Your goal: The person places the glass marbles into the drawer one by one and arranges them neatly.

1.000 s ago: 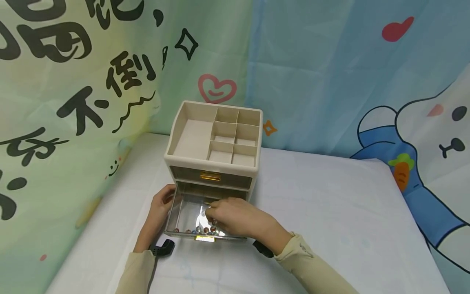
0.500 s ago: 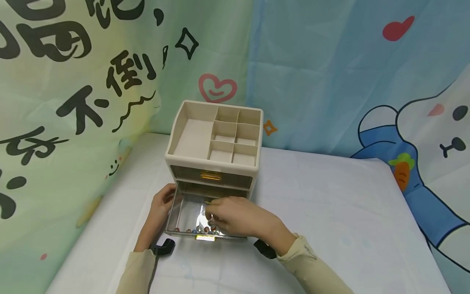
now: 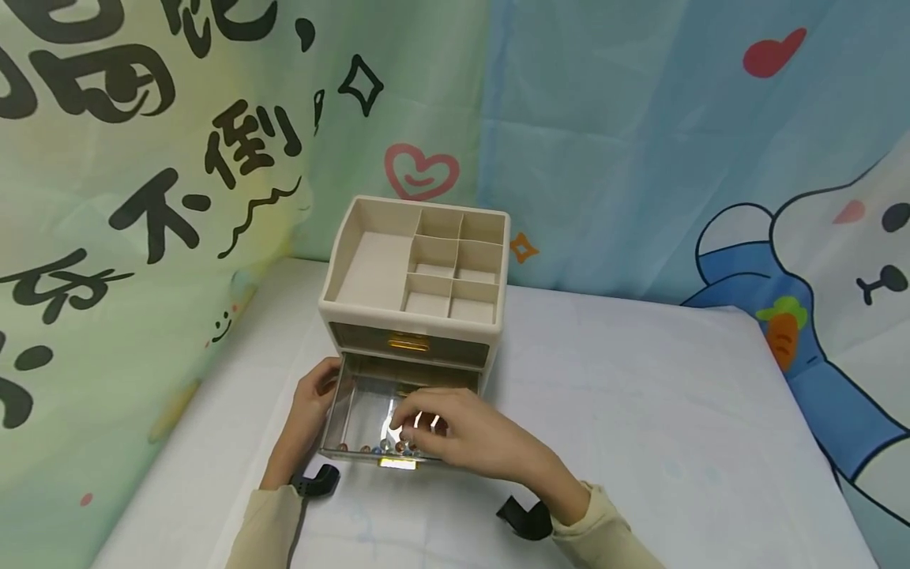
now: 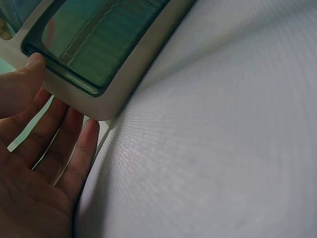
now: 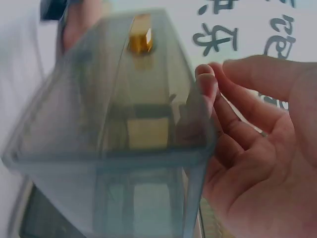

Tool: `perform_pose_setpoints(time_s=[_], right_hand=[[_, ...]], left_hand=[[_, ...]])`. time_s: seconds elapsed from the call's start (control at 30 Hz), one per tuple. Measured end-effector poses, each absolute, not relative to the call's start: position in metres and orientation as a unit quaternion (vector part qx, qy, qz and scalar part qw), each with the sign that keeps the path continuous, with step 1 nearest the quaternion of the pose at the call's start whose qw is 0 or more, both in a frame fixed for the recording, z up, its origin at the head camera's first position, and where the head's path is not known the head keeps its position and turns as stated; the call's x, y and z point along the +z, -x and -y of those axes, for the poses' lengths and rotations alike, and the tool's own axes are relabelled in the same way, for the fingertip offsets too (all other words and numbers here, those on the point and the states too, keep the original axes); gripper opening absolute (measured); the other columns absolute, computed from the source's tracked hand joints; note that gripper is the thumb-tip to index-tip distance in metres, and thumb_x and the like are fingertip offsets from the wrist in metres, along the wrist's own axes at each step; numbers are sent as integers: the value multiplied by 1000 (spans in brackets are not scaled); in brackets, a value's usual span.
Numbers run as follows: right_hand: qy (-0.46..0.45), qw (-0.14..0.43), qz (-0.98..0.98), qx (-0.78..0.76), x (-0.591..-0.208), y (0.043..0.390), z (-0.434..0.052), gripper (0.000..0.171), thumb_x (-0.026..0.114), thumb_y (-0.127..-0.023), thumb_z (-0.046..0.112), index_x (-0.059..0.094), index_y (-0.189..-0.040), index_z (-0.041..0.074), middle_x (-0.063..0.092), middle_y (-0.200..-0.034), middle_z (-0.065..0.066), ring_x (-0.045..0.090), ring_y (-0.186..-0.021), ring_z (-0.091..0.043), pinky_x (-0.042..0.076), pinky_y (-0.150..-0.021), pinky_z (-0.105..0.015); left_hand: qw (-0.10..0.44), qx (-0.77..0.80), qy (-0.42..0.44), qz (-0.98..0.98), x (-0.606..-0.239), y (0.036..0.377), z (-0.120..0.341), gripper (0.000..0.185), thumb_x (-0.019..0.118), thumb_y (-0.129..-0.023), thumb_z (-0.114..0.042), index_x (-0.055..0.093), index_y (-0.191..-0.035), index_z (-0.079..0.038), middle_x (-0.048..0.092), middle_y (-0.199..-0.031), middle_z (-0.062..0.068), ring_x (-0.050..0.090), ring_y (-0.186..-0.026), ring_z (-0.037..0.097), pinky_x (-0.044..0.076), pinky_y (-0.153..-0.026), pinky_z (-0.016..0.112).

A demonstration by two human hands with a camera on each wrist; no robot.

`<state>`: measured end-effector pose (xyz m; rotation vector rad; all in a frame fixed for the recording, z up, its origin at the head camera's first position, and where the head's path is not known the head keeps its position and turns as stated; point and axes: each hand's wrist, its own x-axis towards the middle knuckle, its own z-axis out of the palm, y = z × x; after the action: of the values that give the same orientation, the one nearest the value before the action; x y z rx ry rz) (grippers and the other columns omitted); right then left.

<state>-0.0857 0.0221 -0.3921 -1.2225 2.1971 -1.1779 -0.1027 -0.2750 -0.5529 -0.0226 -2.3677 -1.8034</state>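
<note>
A cream desktop organizer [image 3: 408, 316] stands on the table with its lower clear drawer [image 3: 344, 415] pulled out. Several glass marbles [image 3: 385, 446] lie along the inside of the drawer's front wall. My left hand [image 3: 313, 407] holds the organizer's left edge; in the left wrist view the thumb [image 4: 34, 67] lies on its pale frame, fingers at the side. Over the drawer hovers my right hand [image 3: 472, 431], fingers loosely bent, with a gap between thumb and index finger. Nothing shows between them in the right wrist view, beside the clear drawer [image 5: 143, 99]. The hand hides the drawer's right part.
The upper drawer [image 3: 408, 341] is closed. Open compartments [image 3: 455, 257] fill the organizer's top. A white cloth [image 3: 640, 395] covers the table, and a printed curtain [image 3: 604, 158] hangs behind. A black wrist strap [image 3: 526, 518] sits below the right wrist.
My right hand has lifted slightly and its wrist has shifted right and toward me. Thumb and index finger, close together before, now stand apart. The left hand and organizer have stayed put.
</note>
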Motion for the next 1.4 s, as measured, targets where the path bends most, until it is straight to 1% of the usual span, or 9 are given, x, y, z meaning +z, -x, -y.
perform_pose_setpoints(time_s=[0.13, 0.2, 0.37, 0.43, 0.7, 0.9, 1.03, 1.17, 1.4], right_hand=[[385, 248, -747, -482, -393, 79, -26, 14, 63, -105, 26, 71, -117, 26, 74, -108, -1, 66, -91, -5, 55, -77, -24], [368, 276, -725, -512, -395, 76, -28, 15, 64, -105, 27, 71, -119, 25, 73, -107, -6, 65, -87, -8, 54, -73, -24], [341, 327, -647, -599, -401, 70, -31, 23, 62, -105, 17, 66, -126, 9, 69, -112, -22, 64, -87, -11, 57, -71, -26], [334, 337, -620, -625, -403, 68, -33, 27, 62, -105, 14, 63, -129, 2, 67, -117, -26, 66, -93, -11, 59, -76, -29], [350, 362, -522, -689, -414, 55, -40, 35, 54, -107, 8, 55, -138, -7, 59, -131, -41, 72, -110, -13, 61, -95, -40], [353, 409, -472, -697, -427, 45, -43, 42, 48, -110, 8, 46, -148, -8, 55, -140, -40, 70, -122, -19, 57, -102, -43], [351, 435, -467, -685, -436, 41, -45, 43, 45, -111, 10, 45, -151, -4, 55, -144, -38, 68, -126, -24, 56, -105, -45], [339, 449, -481, -673, -443, 37, -47, 42, 45, -111, 12, 46, -153, 4, 57, -145, -33, 68, -126, -23, 56, -106, -43], [308, 463, -467, -687, -464, 29, -49, 43, 45, -112, 15, 44, -154, 3, 56, -147, -31, 68, -126, -20, 57, -104, -38]], left_hand=[[87, -607, 8, 790, -553, 103, 277, 30, 65, -98, -2, 64, -128, 0, 66, -115, -23, 61, -113, -5, 45, -101, 12], [91, -611, 11, 786, -553, 102, 278, 30, 65, -97, 0, 64, -127, 2, 66, -114, -22, 62, -112, -4, 46, -100, 12], [89, -614, 9, 784, -551, 102, 278, 30, 64, -97, 1, 63, -127, 3, 66, -114, -24, 61, -112, -4, 46, -99, 13], [90, -614, 9, 784, -551, 102, 277, 30, 64, -97, 1, 63, -128, 3, 66, -114, -25, 61, -112, -5, 46, -99, 12], [89, -616, 3, 783, -552, 101, 276, 31, 64, -98, 0, 63, -128, 2, 66, -114, -25, 60, -113, -5, 45, -99, 13], [90, -619, 9, 780, -552, 101, 276, 31, 65, -98, 0, 62, -128, 3, 66, -114, -24, 61, -113, -5, 46, -98, 13], [96, -625, 12, 775, -551, 102, 276, 31, 65, -96, 2, 62, -127, 4, 67, -113, -23, 62, -111, -4, 47, -97, 13], [98, -624, 15, 775, -551, 103, 276, 31, 64, -96, 3, 62, -127, 5, 67, -113, -24, 62, -110, -4, 47, -97, 12], [90, -617, 15, 782, -556, 104, 275, 30, 64, -98, -1, 62, -128, 3, 66, -114, -25, 62, -112, -4, 46, -98, 13]])
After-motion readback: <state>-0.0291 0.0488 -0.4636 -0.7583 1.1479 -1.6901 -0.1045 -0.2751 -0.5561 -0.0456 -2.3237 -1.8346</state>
